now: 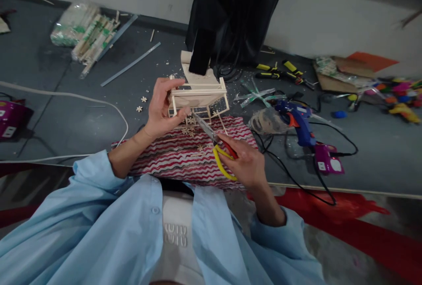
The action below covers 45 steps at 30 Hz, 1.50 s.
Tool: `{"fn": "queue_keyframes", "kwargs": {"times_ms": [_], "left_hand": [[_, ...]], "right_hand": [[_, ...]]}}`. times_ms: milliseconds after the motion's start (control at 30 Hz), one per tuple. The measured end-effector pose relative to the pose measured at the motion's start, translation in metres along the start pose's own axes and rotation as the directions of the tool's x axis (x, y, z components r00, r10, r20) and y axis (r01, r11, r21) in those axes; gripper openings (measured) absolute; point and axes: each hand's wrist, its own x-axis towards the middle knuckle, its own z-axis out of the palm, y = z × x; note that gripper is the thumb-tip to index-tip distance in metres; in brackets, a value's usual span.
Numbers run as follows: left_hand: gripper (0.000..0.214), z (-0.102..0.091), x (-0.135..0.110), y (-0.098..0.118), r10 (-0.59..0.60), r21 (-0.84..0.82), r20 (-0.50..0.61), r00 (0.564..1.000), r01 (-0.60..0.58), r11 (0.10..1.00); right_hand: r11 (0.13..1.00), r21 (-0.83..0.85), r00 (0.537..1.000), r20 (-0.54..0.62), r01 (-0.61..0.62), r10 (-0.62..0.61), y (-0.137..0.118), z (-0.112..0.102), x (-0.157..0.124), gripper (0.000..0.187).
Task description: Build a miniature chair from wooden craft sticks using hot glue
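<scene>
Pinched wooden frame model [199, 96] with fingers of left hand [163, 110]; gripped scissors [216, 144] in right hand [248, 165], fingers curled through handles, blade tips at model.

Head-worn camera looks forward and down (close in) at left hand [163, 110] and right hand [248, 165].

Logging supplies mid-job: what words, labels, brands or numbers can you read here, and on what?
"MIU MIU", apparently, upside down in raised letters on the white top.
Green print on the stick packets: too blurred to read.
White label on the magenta box beside the glue gun: too small to read.
White label on the magenta device at the left edge: too small.
No text shows on the scissors or the wooden frame.
</scene>
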Motion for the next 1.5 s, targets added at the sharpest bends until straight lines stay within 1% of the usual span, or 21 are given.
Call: {"fn": "queue_keyframes", "kwargs": {"times_ms": [100, 200, 367, 467, 533, 667, 733, 800, 900, 1067, 1300, 1500], "left_hand": [[0.068, -0.001, 0.001, -0.003, -0.012, -0.017, -0.016, 1.0, 0.012, 1.0], [0.071, -0.001, 0.002, -0.007, -0.009, -0.026, -0.033, 0.999, 0.008, 1.0], [0.074, 0.001, 0.002, -0.011, 0.042, -0.056, -0.069, 0.997, -0.046, 0.997], [0.077, 0.0, 0.003, -0.01, 0.055, -0.018, -0.086, 0.995, -0.057, 0.998], [0.073, 0.0, 0.003, -0.008, 0.065, 0.017, -0.084, 0.994, -0.064, 0.998], [0.065, -0.001, 0.002, -0.002, 0.072, 0.063, -0.045, 0.996, -0.069, 0.996], [0.064, 0.0, 0.002, 0.0, 0.066, 0.075, -0.052, 0.996, -0.062, 0.995], [0.066, 0.0, 0.001, 0.001, 0.041, 0.092, -0.042, 0.998, -0.037, 0.995], [0.072, 0.0, 0.001, 0.003, 0.047, 0.135, -0.031, 0.998, -0.042, 0.99], [0.072, 0.001, -0.001, 0.009, 0.021, 0.168, -0.032, 0.999, -0.016, 0.986], [0.081, 0.003, -0.005, 0.007, 0.029, 0.161, 0.003, 1.0, -0.029, 0.987], [0.08, 0.003, -0.005, 0.007, 0.028, 0.138, -0.019, 0.999, -0.025, 0.99]], "right_hand": [[0.997, 0.063, 0.996, -0.065, -0.053, 0.057, 0.001, 0.001, -0.006, 0.042], [0.998, 0.038, 0.995, -0.09, -0.04, 0.043, 0.003, -0.003, -0.012, 0.04], [0.992, -0.115, 0.997, -0.04, 0.058, -0.063, 0.003, -0.011, -0.019, 0.04], [0.986, -0.146, 0.996, -0.012, 0.083, -0.085, -0.001, -0.012, -0.019, 0.04], [0.983, -0.167, 0.997, -0.007, 0.075, -0.077, -0.004, -0.011, -0.018, 0.04], [0.969, -0.239, 0.997, -0.028, 0.069, -0.078, -0.008, -0.009, -0.016, 0.039], [0.961, -0.268, 0.997, -0.021, 0.07, -0.079, -0.01, -0.006, -0.015, 0.039], [0.953, -0.298, 0.997, -0.019, 0.062, -0.07, -0.01, -0.003, -0.015, 0.039], [0.943, -0.331, 0.999, -0.012, 0.045, -0.051, -0.011, 0.001, -0.016, 0.041], [0.931, -0.365, 1.0, 0.014, 0.019, -0.014, -0.015, 0.002, -0.015, 0.043], [0.91, -0.415, 0.999, 0.04, 0.003, 0.015, -0.024, -0.001, -0.014, 0.043], [0.917, -0.399, 0.999, 0.035, 0.0, 0.016, -0.023, 0.006, -0.017, 0.043]]}}
